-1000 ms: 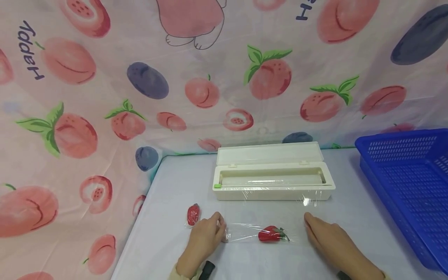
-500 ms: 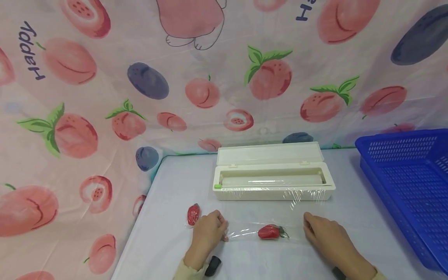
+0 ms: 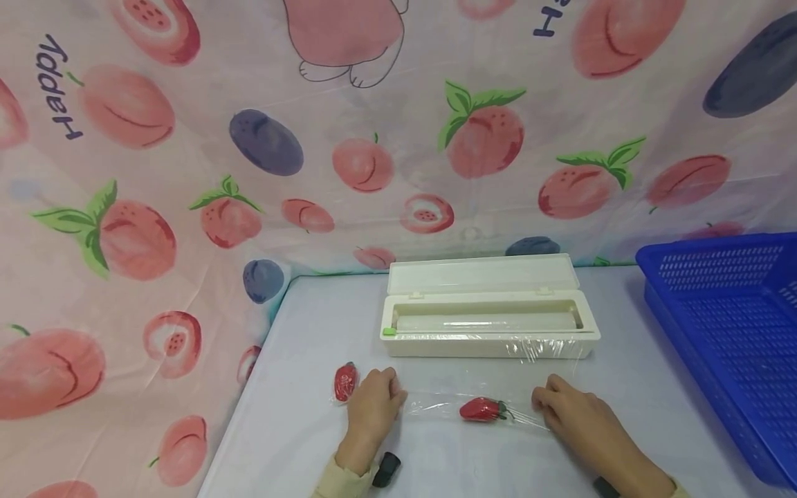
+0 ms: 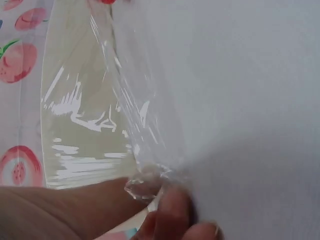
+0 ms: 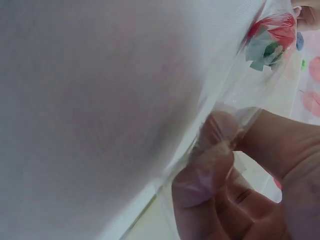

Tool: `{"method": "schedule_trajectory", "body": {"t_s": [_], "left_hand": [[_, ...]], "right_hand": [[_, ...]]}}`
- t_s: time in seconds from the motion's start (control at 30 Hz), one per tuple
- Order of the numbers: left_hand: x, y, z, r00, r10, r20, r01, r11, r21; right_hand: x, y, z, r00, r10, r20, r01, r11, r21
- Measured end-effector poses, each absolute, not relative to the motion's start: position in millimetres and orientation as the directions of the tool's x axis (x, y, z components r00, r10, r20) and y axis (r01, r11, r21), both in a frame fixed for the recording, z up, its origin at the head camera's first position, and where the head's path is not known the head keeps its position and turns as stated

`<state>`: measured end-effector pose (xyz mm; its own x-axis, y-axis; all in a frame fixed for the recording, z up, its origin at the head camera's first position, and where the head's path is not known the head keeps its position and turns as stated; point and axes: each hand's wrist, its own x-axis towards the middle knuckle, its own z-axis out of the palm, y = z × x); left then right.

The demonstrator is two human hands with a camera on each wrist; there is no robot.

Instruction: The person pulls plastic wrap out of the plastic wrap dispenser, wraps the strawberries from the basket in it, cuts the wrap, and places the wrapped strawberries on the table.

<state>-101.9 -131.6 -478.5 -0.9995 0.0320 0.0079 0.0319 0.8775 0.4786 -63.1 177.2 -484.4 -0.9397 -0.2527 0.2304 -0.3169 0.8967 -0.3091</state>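
Observation:
A clear sheet of plastic wrap (image 3: 429,404) stretches between the two hands, with a red strawberry (image 3: 482,409) with a green leafy top in its fold. My left hand (image 3: 375,408) pinches the wrap's left end; in the left wrist view the film (image 4: 145,115) bunches at thumb and fingertips. At the other end, my right hand (image 3: 579,418) pinches the film between thumb and finger, as the right wrist view shows, with the strawberry (image 5: 275,37) beyond. The film runs up to the front of a cream plastic wrap dispenser box (image 3: 488,346), its lid raised and a roll inside.
Just left of the left hand lies another red strawberry (image 3: 345,382) wrapped in film. A blue mesh basket (image 3: 685,360) stands on the right side of the white table (image 3: 311,318). Fruit-patterned cloth (image 3: 373,124) hangs behind and to the left.
My right hand has gone from straighter fingers to a pinch on the film, shifting slightly left. The left hand has moved slightly up, and the film right of the strawberry is drawn into a narrow twist.

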Motion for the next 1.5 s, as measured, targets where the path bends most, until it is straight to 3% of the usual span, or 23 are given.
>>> {"method": "schedule_trajectory", "body": {"t_s": [0.2, 0.6, 0.7, 0.8, 0.9, 1.0, 1.1, 1.3, 1.5], "left_hand": [[-99.7, -124.9, -479.0, -0.992, 0.032, 0.118, 0.077, 0.916, 0.395], [-95.7, -138.1, -476.4, -0.994, 0.104, 0.029, 0.107, 0.895, 0.433], [-93.3, -144.1, -472.0, -0.992, 0.115, 0.059, 0.129, 0.887, 0.443], [-90.3, -144.1, -465.7, -0.965, 0.203, 0.165, 0.258, 0.846, 0.467], [-87.4, -139.6, -460.0, -0.885, 0.397, 0.242, 0.465, 0.752, 0.467], [-86.4, -134.8, -459.2, -0.799, 0.569, 0.194, 0.591, 0.683, 0.429], [-90.0, -132.3, -463.6, -0.758, 0.646, 0.090, 0.622, 0.674, 0.397], [-101.7, -141.5, -478.9, -0.741, 0.671, -0.027, 0.570, 0.649, 0.504], [-109.1, -148.6, -486.5, -0.752, 0.659, -0.021, 0.533, 0.627, 0.568]], "right_hand": [[-62.0, 179.7, -483.2, -0.945, -0.272, 0.181, -0.321, 0.876, -0.359], [-60.0, 184.4, -483.4, -0.954, -0.286, 0.091, -0.295, 0.841, -0.453], [-59.4, 184.7, -483.9, -0.955, -0.283, 0.085, -0.289, 0.840, -0.458], [-59.4, 185.0, -484.4, -0.954, -0.290, 0.071, -0.290, 0.843, -0.453], [-59.3, 185.4, -484.1, -0.952, -0.297, 0.069, -0.297, 0.848, -0.439], [-59.4, 185.4, -483.6, -0.950, -0.303, 0.074, -0.304, 0.849, -0.432], [-59.9, 186.5, -482.7, -0.951, -0.304, 0.053, -0.295, 0.844, -0.449], [-60.5, 192.4, -482.2, -0.939, -0.340, -0.054, -0.272, 0.828, -0.491], [-60.2, 201.2, -485.6, -0.900, -0.435, -0.017, -0.360, 0.766, -0.533]]}}
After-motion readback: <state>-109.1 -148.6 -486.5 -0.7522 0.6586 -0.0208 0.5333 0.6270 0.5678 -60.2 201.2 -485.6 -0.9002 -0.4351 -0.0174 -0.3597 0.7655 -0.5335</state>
